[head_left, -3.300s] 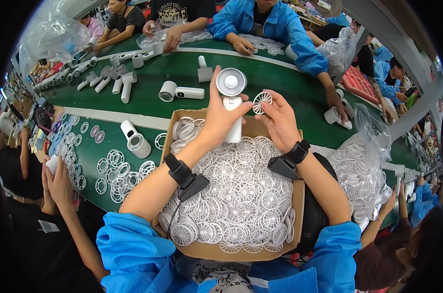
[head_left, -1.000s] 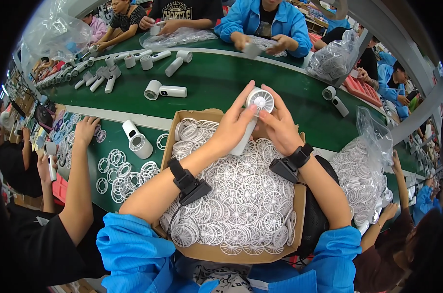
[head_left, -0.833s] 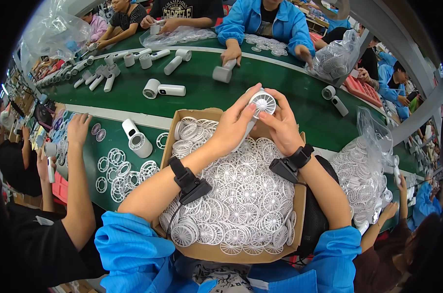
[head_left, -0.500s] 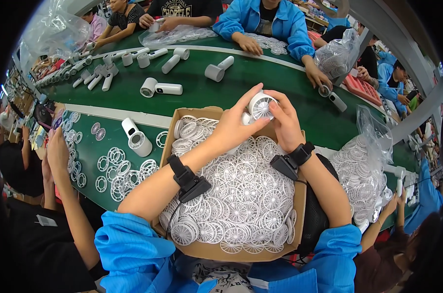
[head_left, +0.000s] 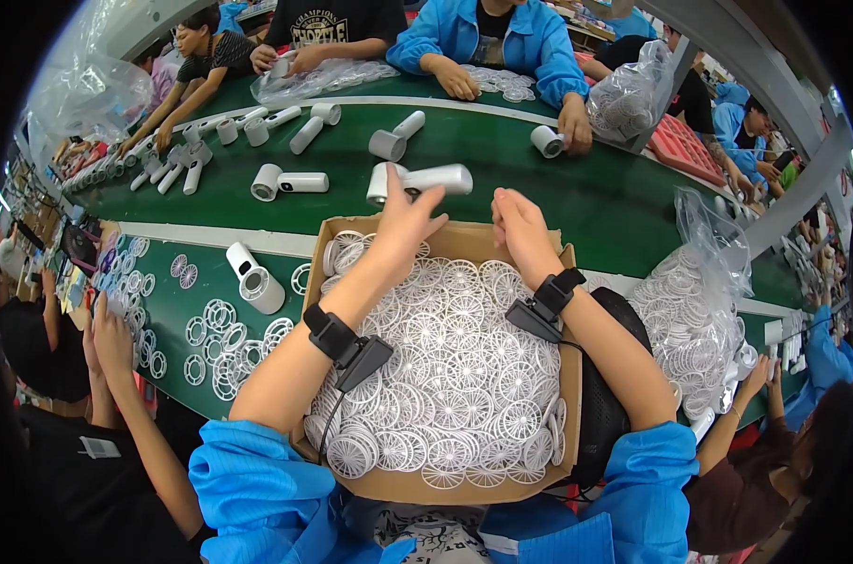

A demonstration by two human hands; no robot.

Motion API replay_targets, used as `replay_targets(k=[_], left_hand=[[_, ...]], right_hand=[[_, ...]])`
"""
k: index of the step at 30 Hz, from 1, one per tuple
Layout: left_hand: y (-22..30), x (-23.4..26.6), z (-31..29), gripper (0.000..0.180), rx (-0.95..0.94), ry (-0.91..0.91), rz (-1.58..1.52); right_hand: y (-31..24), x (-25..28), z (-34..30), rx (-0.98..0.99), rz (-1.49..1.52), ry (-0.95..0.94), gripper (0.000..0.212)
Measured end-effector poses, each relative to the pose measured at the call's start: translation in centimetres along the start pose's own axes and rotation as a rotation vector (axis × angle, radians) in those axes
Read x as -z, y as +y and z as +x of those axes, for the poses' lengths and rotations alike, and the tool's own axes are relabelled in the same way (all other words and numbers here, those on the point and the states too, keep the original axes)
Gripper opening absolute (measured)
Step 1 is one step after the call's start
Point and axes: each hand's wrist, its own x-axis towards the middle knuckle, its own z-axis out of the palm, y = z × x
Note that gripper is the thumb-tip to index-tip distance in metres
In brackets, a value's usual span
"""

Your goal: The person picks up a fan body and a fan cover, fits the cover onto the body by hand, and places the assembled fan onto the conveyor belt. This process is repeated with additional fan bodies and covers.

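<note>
A white handheld fan body [head_left: 441, 179] lies sideways over the green belt, just beyond the cardboard box [head_left: 568, 414]. Close against its round head is my left hand [head_left: 403, 226], fingers spread apart and partly covering it; I see no grip around it. My right hand [head_left: 522, 230] hovers at the box's far right corner, its fingers drawn together and loosely curled, with nothing visible in them. Below both forearms, the box is heaped with white spoked fan grilles [head_left: 455, 348]. Black straps with small devices sit on both wrists.
More white fan bodies [head_left: 290, 181] lie along the green conveyor belt [head_left: 332, 226]. One fan body [head_left: 255, 280] and loose white rings [head_left: 224, 338] are left of the box. A clear bag of grilles [head_left: 685, 320] stands on the right. Co-workers sit opposite and on both sides.
The fan body with a spoked grille has gone from between my hands to the belt side, lying sideways. My hands have parted. Across the belt, a co-worker's hand has moved a fan body leftward.
</note>
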Motion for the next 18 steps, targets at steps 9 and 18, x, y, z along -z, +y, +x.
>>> replay_targets(k=[9, 18], left_hand=[[-0.1, -0.3, -1.3, 0.031, -0.218, -0.475, 0.831], [-0.9, 0.5, -1.7, 0.024, -0.370, -0.626, 1.131]], right_hand=[[1.3, -2.3, -1.1, 0.291, -0.865, -0.399, 0.026], [3.1, -2.0, -0.6, 0.212, -0.836, -0.576, 0.026]])
